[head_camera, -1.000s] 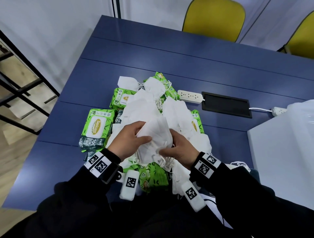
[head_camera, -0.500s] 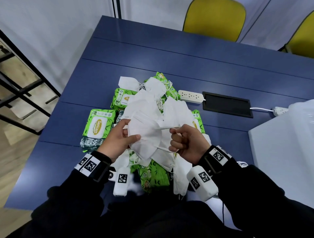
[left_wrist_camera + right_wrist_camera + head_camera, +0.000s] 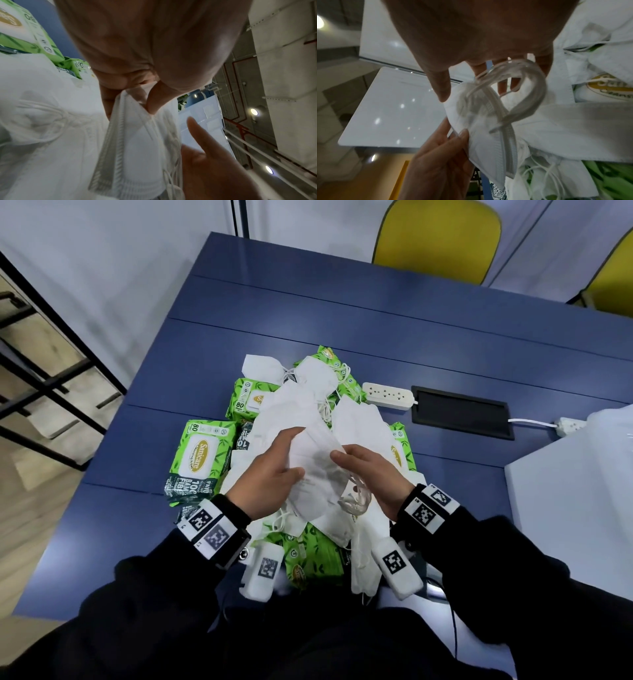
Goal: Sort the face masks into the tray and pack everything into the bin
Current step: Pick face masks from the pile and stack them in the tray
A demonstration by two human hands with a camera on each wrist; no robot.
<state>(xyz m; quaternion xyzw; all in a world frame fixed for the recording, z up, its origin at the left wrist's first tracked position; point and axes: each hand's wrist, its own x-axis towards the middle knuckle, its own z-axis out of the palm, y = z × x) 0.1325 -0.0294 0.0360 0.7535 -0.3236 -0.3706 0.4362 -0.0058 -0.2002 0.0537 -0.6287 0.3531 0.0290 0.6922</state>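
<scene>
My left hand [image 3: 296,453] grips a small stack of white folded face masks [image 3: 317,474] just above the pile, thumb on the near face and fingers behind; the pinch shows in the left wrist view [image 3: 135,102]. Straight fingers of my right hand [image 3: 342,457] lie against the stack's right edge. The masks' ear loops [image 3: 518,92] bunch in front of those fingers without being pinched. More loose masks [image 3: 294,409] lie heaped over green wet-wipe packs [image 3: 198,460] on the blue table [image 3: 342,313]. A white container [image 3: 565,508] stands at the right edge.
A white power strip [image 3: 387,396] and a black cable hatch [image 3: 460,416] lie behind the pile, with a second strip [image 3: 570,426] further right. Two yellow chairs [image 3: 436,237] stand at the far side. A black metal rack [image 3: 41,364] stands left of the table.
My right hand was a fist pulling an ear loop to the right; it has let go, opened and come back flat against the stack. The left hand keeps holding the masks.
</scene>
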